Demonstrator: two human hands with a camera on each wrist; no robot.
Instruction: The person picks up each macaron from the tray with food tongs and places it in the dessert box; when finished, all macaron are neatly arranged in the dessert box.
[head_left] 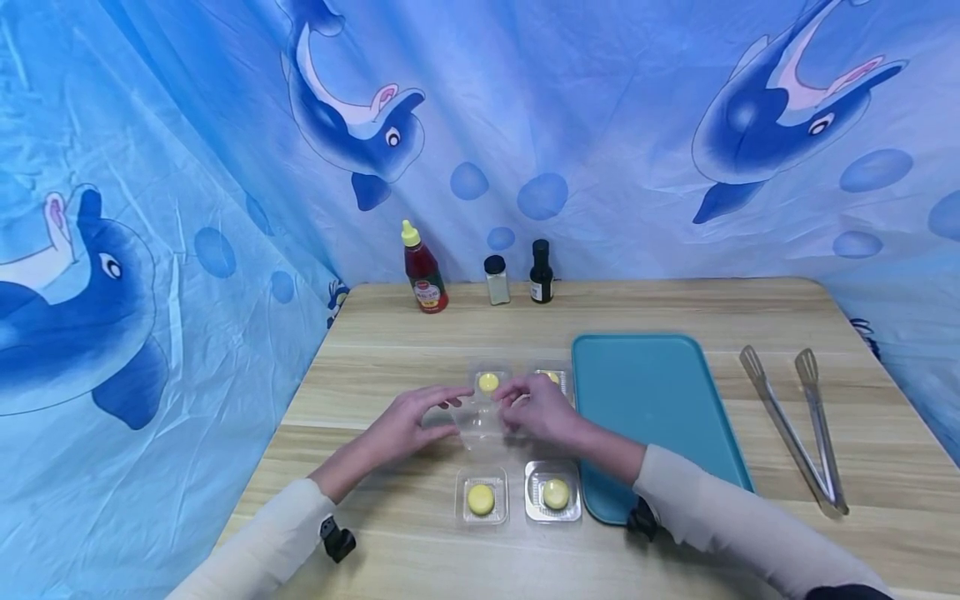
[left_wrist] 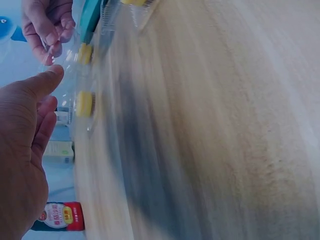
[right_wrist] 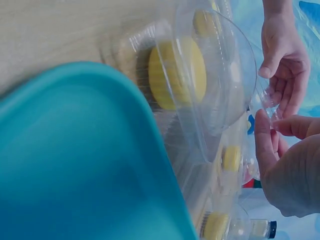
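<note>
My right hand [head_left: 538, 408] pinches the edge of a clear plastic lid [head_left: 480, 423] between thumb and fingers. At the lid's other side is my left hand [head_left: 408, 423], its fingers loosely bent; whether they touch the lid is hard to see. Below the hands, a yellow round cake [head_left: 488, 382] sits in a clear plastic box, and another cake [head_left: 551, 377] lies partly behind my right hand. Nearer me, two more clear boxes hold a left cake [head_left: 481, 499] and a right cake [head_left: 557, 493]. Both hands also appear in the right wrist view, where clear plastic shows between them.
A teal tray [head_left: 652, 400] lies right of the boxes, under my right forearm. Metal tongs [head_left: 795, 433] rest farther right. Along the back edge stand a red sauce bottle [head_left: 427, 279], a small shaker jar [head_left: 497, 283] and a dark bottle [head_left: 541, 279]. A dolphin-print curtain [head_left: 600, 125] hangs behind.
</note>
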